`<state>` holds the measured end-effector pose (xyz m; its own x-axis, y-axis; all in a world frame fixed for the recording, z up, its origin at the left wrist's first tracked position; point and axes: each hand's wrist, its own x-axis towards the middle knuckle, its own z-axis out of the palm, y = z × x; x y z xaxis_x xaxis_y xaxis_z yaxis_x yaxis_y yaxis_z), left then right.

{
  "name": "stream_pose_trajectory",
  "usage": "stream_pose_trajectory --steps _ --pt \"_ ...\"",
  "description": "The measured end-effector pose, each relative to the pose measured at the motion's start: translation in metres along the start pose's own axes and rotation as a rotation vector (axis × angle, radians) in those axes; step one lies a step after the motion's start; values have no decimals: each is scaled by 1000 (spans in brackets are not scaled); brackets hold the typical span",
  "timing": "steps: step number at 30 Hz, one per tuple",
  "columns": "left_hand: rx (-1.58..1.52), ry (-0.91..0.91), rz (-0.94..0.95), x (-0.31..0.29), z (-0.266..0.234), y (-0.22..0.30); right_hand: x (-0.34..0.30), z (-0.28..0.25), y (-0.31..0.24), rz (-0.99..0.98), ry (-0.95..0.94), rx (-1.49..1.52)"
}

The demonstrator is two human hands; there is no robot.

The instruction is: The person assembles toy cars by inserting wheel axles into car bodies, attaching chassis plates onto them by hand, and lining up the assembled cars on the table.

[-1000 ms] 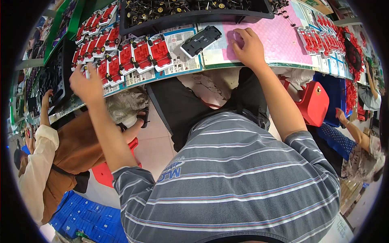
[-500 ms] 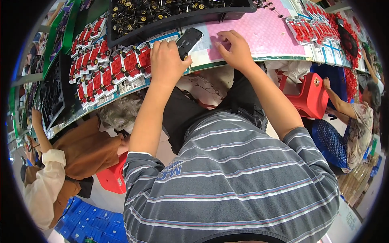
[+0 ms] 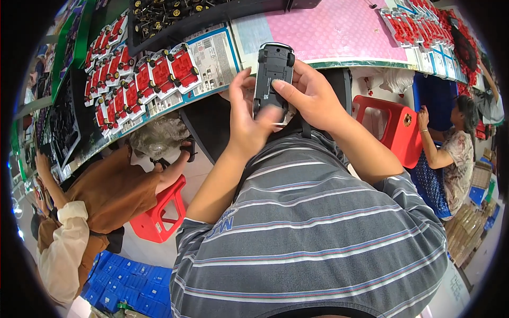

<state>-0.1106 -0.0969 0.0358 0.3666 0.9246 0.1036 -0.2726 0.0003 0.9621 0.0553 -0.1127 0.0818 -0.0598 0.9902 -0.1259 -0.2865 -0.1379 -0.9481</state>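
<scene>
While both hands are meeting in front of the grey shirt with white stripes [image 3: 313, 212], a toy car with a flat black plastic underside and a pale rim [image 3: 274, 66] is lying between them, its underside facing up and its far end overlapping the green-edged table [image 3: 244, 42] in the view; the right hand [image 3: 316, 98] is clamping it, the thumb pressing flat on the underside and the other fingers bending along the right edge; the left hand [image 3: 246, 124] is cupping around the left side, its fingers standing well apart from its thumb; this thumb is appearing blurred near the lower end, so I cannot tell whether it is gripping; to the left, rows of red-and-white plastic car bodies [image 3: 159, 77] are lying near a black plastic tray of small wheels [image 3: 254, 16].
</scene>
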Motion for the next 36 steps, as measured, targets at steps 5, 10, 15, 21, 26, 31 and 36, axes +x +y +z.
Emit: stream_pose_trajectory --steps 5,10,15,21,26,31,36 --pt "-711 -250 -451 0 -9 7 -11 3 -17 136 -87 -398" --pt "-676 -239 -469 -7 -6 14 -17 6 -29 -287 142 -800" --pt "-622 -250 -480 -12 -6 17 -2 -4 -30 -365 27 -832" --pt "-537 -221 -491 -16 -4 16 -2 3 -31 -318 99 -859" --pt "-454 -240 -490 -21 -1 8 -1 -2 -26 -289 119 -905" --pt "-447 -228 -498 -24 6 6 -2 -7 -18 -293 128 -962" --pt "-549 -277 -507 -28 1 -4 -2 -10 -14 -278 116 -1003"
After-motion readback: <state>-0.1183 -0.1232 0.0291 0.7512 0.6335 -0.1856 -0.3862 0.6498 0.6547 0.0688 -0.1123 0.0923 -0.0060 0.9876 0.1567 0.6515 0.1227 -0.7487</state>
